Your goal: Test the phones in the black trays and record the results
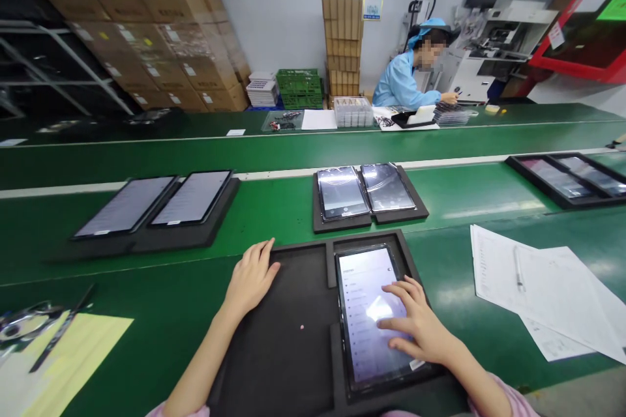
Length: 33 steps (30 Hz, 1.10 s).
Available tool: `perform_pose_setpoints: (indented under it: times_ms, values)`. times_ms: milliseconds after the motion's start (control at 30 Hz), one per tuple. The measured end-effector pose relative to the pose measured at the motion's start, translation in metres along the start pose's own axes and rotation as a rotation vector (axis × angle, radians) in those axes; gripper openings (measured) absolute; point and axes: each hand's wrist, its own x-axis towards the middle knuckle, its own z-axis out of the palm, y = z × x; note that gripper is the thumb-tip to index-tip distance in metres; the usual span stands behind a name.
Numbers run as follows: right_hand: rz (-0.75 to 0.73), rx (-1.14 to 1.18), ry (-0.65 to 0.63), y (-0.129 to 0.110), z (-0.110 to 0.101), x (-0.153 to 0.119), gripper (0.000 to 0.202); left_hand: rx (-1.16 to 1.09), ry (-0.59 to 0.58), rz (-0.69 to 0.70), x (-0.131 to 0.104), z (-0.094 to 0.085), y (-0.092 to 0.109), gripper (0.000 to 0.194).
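Note:
In front of me lies a black foam tray point(283, 365) with two recesses. A tablet point(364, 345) rests in the right recess, its lit screen showing a list with a switch near the top. Over that screen is my right hand point(415, 322), fingers spread and fingertips at or just above the glass; actual contact I cannot tell. My left hand point(252, 277) lies on the tray's upper left edge with its fingers stretched out, holding nothing. The left recess has no tablet in it, only a small pinkish speck on its floor.
Beyond the tray, foam trays with paired tablets stand on the green line: left point(190, 199), middle point(342, 192) and right point(562, 176). Papers point(548, 293) with a pen lie at right, yellow sheets point(83, 358) at left. A co-worker point(405, 81) sits across the line, near stacked cartons point(171, 32).

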Motion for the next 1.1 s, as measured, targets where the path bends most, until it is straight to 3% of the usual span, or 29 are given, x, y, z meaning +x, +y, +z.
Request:
perform_pose_setpoints:
  times_ms: [367, 567, 667, 767, 933, 1000, 1100]
  values:
    - [-0.077, 0.069, -0.02, 0.015, -0.004, 0.031, 0.031, -0.036, -0.021, -0.013, 0.001, -0.003, 0.001, 0.056]
    - [-0.18, -0.002, -0.164, -0.001, 0.017, 0.051, 0.058, -0.037, -0.037, -0.02, 0.001, -0.006, 0.003, 0.056]
    - [-0.192, 0.0, -0.199, -0.004, 0.021, 0.052, 0.056, -0.036, -0.04, -0.017, 0.001, -0.007, 0.004, 0.056]
    - [-0.121, 0.027, -0.115, 0.004, 0.014, 0.045, 0.033, -0.041, -0.026, -0.019, 0.0, -0.007, 0.004, 0.055]
    - [0.064, 0.156, 0.268, 0.024, 0.001, 0.029, 0.061, -0.033, -0.03, -0.012, -0.001, -0.005, 0.003, 0.056]
    - [0.058, 0.171, 0.273, 0.025, 0.001, 0.029, 0.061, -0.031, -0.038, -0.015, -0.001, -0.005, 0.003, 0.056]
    - [0.007, 0.136, 0.112, 0.018, 0.004, 0.036, 0.053, -0.027, -0.047, -0.024, -0.001, -0.005, 0.002, 0.056]
